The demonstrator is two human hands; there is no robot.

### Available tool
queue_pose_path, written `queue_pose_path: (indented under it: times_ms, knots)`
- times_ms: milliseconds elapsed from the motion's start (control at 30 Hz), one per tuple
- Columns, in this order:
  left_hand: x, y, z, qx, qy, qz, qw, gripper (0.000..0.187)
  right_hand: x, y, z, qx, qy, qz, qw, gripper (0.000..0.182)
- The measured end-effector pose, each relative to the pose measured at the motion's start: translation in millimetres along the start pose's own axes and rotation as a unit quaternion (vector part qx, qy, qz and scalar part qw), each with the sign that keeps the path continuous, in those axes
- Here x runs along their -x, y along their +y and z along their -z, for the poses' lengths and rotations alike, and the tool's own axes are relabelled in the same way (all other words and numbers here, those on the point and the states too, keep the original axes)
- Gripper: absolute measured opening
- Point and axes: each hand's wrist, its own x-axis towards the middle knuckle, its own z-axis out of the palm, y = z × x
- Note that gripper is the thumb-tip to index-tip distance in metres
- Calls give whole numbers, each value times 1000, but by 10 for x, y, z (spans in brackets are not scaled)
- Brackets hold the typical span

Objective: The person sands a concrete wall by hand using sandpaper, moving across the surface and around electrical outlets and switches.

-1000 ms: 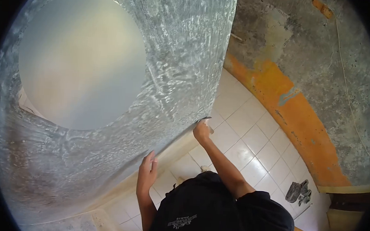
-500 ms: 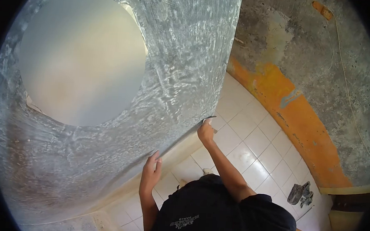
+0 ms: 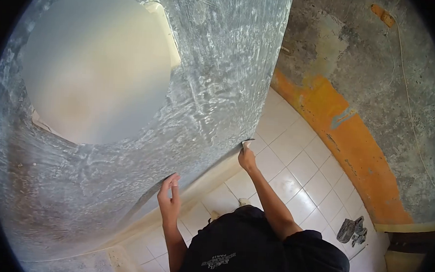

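My right hand (image 3: 247,159) is closed around a small flat scraper (image 3: 247,144) with a pale body and a dark edge. This tool meets the lower right corner of a grey, streaky wall (image 3: 214,101), just above the beige bottom strip (image 3: 210,178). Farther left along the same lower edge is my left hand (image 3: 169,195), its fingers stretched up against the wall surface and holding nothing. A darker, smoother band runs along the wall's bottom between the hands.
A large round pale shape (image 3: 99,69) covers the upper left, hiding most of a pale rectangular piece (image 3: 164,28) on the wall. White floor tiles (image 3: 295,165) lie below. Dark crumpled items (image 3: 352,230) rest on them. An orange-and-grey wall (image 3: 357,129) bounds the right side.
My left hand has shifted a little left and up along the wall. My right hand, with the scraper, has moved slightly right. The view has shifted slightly.
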Motion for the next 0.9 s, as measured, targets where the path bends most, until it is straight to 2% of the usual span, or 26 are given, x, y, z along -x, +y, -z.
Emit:
queue_pose_path:
  times_ms: [133,233,367,467,567,667,767,867,900]
  knots:
    - [56,-14,-33,-32,-12,-10,999,23,-38,13,2,43,-11,-10,999,36]
    - [15,-52,-82,-22,-27,-16,999,24,193,-104,-5,51,-3,110,993,55]
    - [20,35,-186,-49,-60,-22,997,24,49,46,-224,35,-41,-33,998,53]
    - [-4,124,-211,-32,-62,-22,997,24,104,-98,-56,40,-80,-6,996,52]
    - [-17,70,-255,-4,-52,1,999,25,174,-182,-38,9,-79,8,997,48]
    - [-36,63,-285,-27,-56,18,998,26,58,78,-206,-24,-79,-16,997,47]
    - [-53,83,-273,-33,-60,4,998,27,159,-61,-170,-76,-51,16,996,40]
    - [-54,18,-298,-28,-62,8,998,27,-23,127,-180,-139,-121,-91,979,37]
    - [-28,18,-316,-39,-66,2,997,27,-10,119,-134,-131,-124,-92,979,37]
